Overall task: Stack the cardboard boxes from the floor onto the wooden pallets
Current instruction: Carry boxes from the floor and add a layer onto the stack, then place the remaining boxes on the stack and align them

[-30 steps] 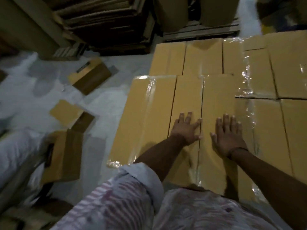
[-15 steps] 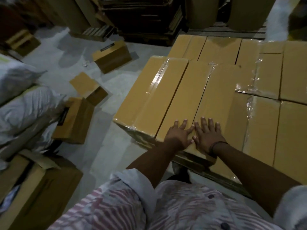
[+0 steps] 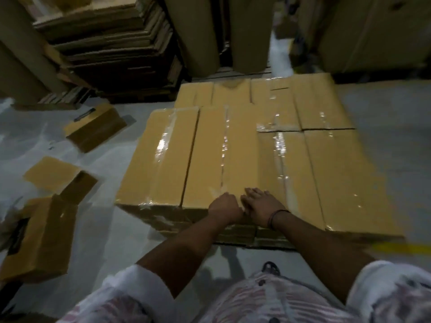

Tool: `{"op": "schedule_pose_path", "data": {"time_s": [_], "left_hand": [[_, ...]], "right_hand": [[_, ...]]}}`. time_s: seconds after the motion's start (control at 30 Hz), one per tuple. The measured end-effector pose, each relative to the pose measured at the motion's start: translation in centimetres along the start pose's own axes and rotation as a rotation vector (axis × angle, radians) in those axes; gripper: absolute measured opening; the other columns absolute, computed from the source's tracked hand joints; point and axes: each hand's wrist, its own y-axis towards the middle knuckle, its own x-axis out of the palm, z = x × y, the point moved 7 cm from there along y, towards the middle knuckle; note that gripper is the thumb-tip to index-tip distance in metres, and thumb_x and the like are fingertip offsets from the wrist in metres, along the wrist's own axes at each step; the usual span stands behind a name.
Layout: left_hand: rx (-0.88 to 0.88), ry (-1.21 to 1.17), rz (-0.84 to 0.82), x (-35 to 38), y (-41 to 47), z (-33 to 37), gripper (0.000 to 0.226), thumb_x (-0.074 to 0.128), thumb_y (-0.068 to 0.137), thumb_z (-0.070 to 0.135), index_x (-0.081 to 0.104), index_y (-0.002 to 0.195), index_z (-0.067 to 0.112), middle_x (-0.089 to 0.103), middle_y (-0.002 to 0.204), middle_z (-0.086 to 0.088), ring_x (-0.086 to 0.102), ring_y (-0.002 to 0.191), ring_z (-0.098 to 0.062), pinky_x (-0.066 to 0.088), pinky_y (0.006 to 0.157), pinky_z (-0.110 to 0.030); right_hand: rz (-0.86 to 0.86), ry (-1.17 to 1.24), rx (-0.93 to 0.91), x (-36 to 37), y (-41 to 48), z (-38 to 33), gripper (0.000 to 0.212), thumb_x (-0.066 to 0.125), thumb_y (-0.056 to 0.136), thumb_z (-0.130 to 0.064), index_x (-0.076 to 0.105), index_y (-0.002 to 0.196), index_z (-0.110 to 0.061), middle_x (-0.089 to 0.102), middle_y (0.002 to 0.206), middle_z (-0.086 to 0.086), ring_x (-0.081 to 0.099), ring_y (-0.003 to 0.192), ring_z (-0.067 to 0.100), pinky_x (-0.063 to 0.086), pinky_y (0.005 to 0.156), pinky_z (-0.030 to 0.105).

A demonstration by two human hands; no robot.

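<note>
Tan taped cardboard boxes lie packed side by side as the top layer of a stack (image 3: 326, 173) on a low wooden pallet (image 3: 268, 243). Both my hands are at the near end of the middle box (image 3: 210, 155). My left hand (image 3: 225, 207) sits at its near top edge with fingers curled under like a fist, and nothing shows in it. Right beside it, touching, my right hand (image 3: 261, 206) rests flat on the box top with fingers stretched out. A second long box (image 3: 161, 155) lies flush to the left.
Three loose boxes lie on the grey floor at left: one far (image 3: 98, 129), one with an open flap (image 3: 58, 178), one nearest (image 3: 39, 236). Flattened cardboard stacks (image 3: 112, 43) and upright cardboard rolls (image 3: 193, 36) stand behind. A yellow floor line (image 3: 401, 248) runs at right.
Both hands have slid back toward me to the box's near edge and come together. My left hand's fingers have curled in. My view has pulled back and up.
</note>
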Motion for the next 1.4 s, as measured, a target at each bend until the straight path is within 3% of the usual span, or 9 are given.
{"op": "schedule_pose_path", "data": {"time_s": [0.07,0.17,0.27,0.37,0.67,0.97,1.17,1.27,1.4], "left_hand": [[0.104,-0.024,0.017,0.4,-1.2,1.7,0.042,0.055,0.099,0.041,0.059,0.125,0.008,0.062,0.125,-0.014,0.062,0.113,-0.032,0.051,0.087,-0.038],[0.224,-0.077,0.067,1.7,-2.6,4.4,0.035,0.055,0.097,0.034,0.061,0.126,0.014,0.061,0.125,-0.011,0.063,0.114,-0.032,0.054,0.091,-0.040],[0.275,-0.108,0.065,3.2,-3.9,8.2,0.052,0.059,0.097,0.037,0.054,0.144,0.018,0.056,0.142,-0.008,0.058,0.126,-0.029,0.052,0.100,-0.039],[0.411,-0.036,0.038,5.1,-5.9,13.2,0.057,0.060,0.096,0.047,0.052,0.147,0.021,0.055,0.144,-0.004,0.057,0.128,-0.027,0.052,0.101,-0.040],[0.723,0.059,-0.076,11.0,-15.2,27.5,0.056,0.057,0.084,0.055,0.067,0.122,0.015,0.072,0.114,-0.011,0.069,0.103,-0.033,0.057,0.082,-0.036],[0.927,0.210,-0.080,19.2,-22.6,41.3,0.053,0.059,0.097,0.049,0.058,0.142,0.020,0.065,0.135,-0.010,0.061,0.126,-0.030,0.051,0.099,-0.037],[1.044,0.255,-0.119,27.0,-29.7,52.0,0.054,0.058,0.098,0.051,0.056,0.143,0.022,0.066,0.134,-0.007,0.061,0.124,-0.027,0.053,0.098,-0.040],[1.059,0.283,-0.155,30.1,-32.2,55.5,0.052,0.058,0.097,0.052,0.057,0.142,0.024,0.066,0.133,-0.005,0.061,0.124,-0.026,0.053,0.097,-0.040],[1.072,0.344,-0.212,33.2,-33.5,59.0,0.051,0.058,0.098,0.052,0.058,0.141,0.025,0.066,0.134,-0.003,0.062,0.123,-0.025,0.053,0.098,-0.040]], "right_hand": [[0.066,0.080,0.106,0.0,-2.4,1.2,0.037,0.047,0.099,-0.033,0.048,0.134,-0.021,0.032,0.157,0.013,0.031,0.144,0.034,0.030,0.113,0.046],[0.153,0.218,0.311,0.7,-7.6,3.2,0.060,0.049,0.101,-0.035,0.033,0.155,-0.019,0.024,0.165,0.011,0.027,0.149,0.029,0.026,0.119,0.042],[0.264,0.241,0.466,1.4,-13.5,6.0,0.062,0.049,0.101,-0.035,0.030,0.158,-0.020,0.024,0.166,0.007,0.026,0.149,0.025,0.024,0.119,0.037],[0.348,0.286,0.659,2.8,-21.1,9.1,0.060,0.050,0.102,-0.037,0.033,0.157,-0.019,0.028,0.164,0.007,0.026,0.150,0.025,0.024,0.119,0.040],[0.592,0.446,1.070,9.6,-41.3,14.4,0.060,0.054,0.100,-0.040,0.041,0.153,-0.016,0.039,0.159,0.008,0.033,0.147,0.025,0.031,0.118,0.038],[0.703,0.605,1.311,18.1,-56.2,19.5,0.061,0.048,0.101,-0.049,0.037,0.155,-0.022,0.036,0.161,0.004,0.029,0.149,0.023,0.024,0.121,0.049],[0.748,0.654,1.407,22.6,-68.7,24.1,0.059,0.051,0.103,-0.041,0.037,0.155,-0.015,0.035,0.160,0.006,0.031,0.148,0.027,0.026,0.119,0.039],[0.757,0.706,1.467,25.0,-74.0,26.2,0.061,0.052,0.101,-0.041,0.039,0.154,-0.014,0.037,0.158,0.010,0.038,0.143,0.030,0.036,0.114,0.042],[0.779,0.817,1.505,27.9,-78.4,28.4,0.065,0.055,0.101,-0.041,0.035,0.156,-0.011,0.034,0.160,0.012,0.036,0.146,0.030,0.035,0.116,0.043]]}}
